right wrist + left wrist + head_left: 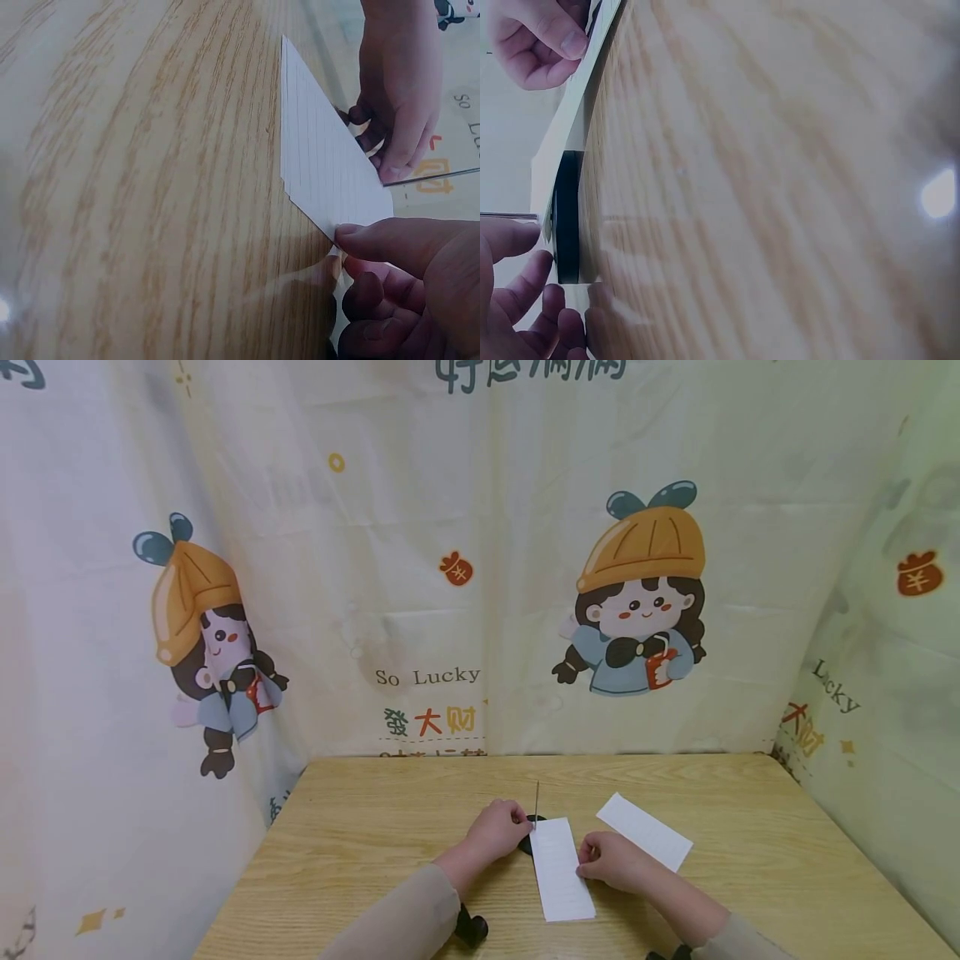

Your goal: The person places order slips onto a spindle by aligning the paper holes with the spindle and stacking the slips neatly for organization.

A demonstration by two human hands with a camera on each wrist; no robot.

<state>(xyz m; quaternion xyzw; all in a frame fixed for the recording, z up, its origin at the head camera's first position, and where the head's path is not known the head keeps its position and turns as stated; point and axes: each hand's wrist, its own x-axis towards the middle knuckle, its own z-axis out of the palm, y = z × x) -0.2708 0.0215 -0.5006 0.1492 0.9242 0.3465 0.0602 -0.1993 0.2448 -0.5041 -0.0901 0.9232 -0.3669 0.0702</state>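
Observation:
A white lined paper slip (pixel 562 872) lies over the black round base (pixel 526 845) of a bill spike, whose thin metal needle (pixel 537 802) stands upright at the slip's far left corner. My left hand (pixel 498 831) pinches that corner beside the needle, thumb on top in the left wrist view. Along the right edge, my right hand (pixel 617 862) grips the slip between thumb and curled fingers. In the right wrist view the slip (pixel 322 142) slants up from the table, and a stepped edge shows more than one layer. It hides much of the base.
A second white slip (pixel 648 831) lies at an angle on the wooden table (pixel 375 827), beyond my right forearm. Behind the table's far edge hangs a printed curtain (pixel 525 610), with more cloth on both sides.

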